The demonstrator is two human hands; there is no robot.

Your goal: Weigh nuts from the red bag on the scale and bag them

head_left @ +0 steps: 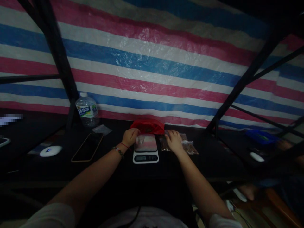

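A white kitchen scale [146,157] with a small dark display sits in front of me. Behind its plate lies an open red plastic bag [152,126] with something dark inside. My left hand [130,138] is at the scale's left rear corner, fingers closed together at the bag's left edge; what they pinch is hidden. A small pale, see-through patch shows on the plate beside those fingers. Right of the scale, my right hand [174,141] rests with fingers spread over clear plastic bags [190,147] of brown bits. Its fingertips come close to the red bag's right side.
Left of the scale lie a phone [87,147], a white mouse-like object [51,151] and a small clear bag [102,129]. A large plastic bottle [86,109] stands behind them. Dark metal struts [235,88] rise at both sides. A blue tray [261,137] is far right, near another person.
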